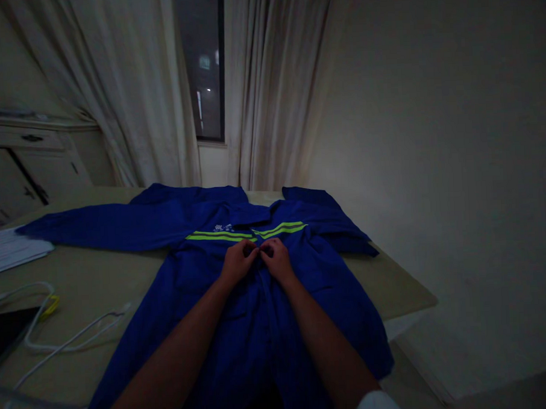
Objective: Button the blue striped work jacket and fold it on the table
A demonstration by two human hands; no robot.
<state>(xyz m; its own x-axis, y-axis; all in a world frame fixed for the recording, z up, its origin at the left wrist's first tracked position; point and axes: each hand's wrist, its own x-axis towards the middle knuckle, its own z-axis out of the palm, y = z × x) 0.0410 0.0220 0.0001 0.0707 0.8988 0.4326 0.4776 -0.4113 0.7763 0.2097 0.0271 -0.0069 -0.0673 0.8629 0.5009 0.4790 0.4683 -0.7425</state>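
Note:
A blue long-sleeved work jacket (197,334) with yellow-green stripes across the chest lies spread over the table, front side up. Its collar points away from me and its hem hangs toward me. My left hand (238,261) pinches the front opening just below the stripes. From the other side my right hand (276,260) pinches the same spot, with the fingertips of both hands nearly touching. Whatever small part sits between the fingers, perhaps a button, is hidden. White lettering marks the chest left of the opening.
The table (394,283) ends at a corner on the right, near a pale wall. At left lie a stack of papers (12,249), a dark flat device (9,330) and white cables (57,348). Curtains (277,90) and a cabinet (35,154) stand behind.

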